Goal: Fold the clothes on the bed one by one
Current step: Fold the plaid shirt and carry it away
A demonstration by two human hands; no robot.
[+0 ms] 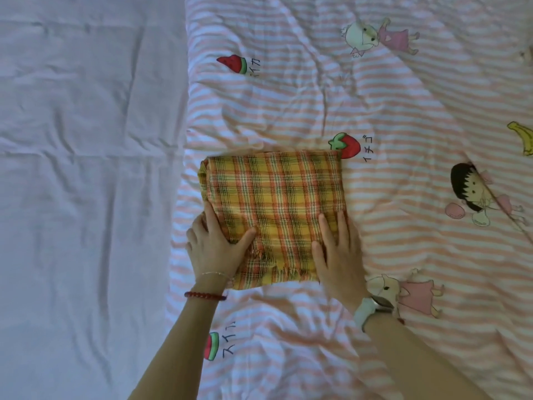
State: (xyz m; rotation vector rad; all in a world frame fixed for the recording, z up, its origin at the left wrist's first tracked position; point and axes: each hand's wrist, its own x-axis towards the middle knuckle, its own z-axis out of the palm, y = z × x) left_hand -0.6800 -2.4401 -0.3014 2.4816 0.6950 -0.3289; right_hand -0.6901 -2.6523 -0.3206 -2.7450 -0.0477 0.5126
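Note:
A yellow, orange and green plaid cloth [274,194] lies folded into a rough rectangle on the bed, its frayed fringe along the near edge. My left hand [216,246] rests flat on the cloth's near left corner, fingers straight and thumb spread onto the fabric. My right hand [337,252] presses flat on the near right edge, fingers straight and pointing away from me. Neither hand curls round the cloth.
The cloth sits on a pink-and-white striped quilt [403,111] printed with cartoon figures and fruit. A plain pale sheet [86,168] covers the bed's left part. I wear bracelets on my left wrist and a watch on my right.

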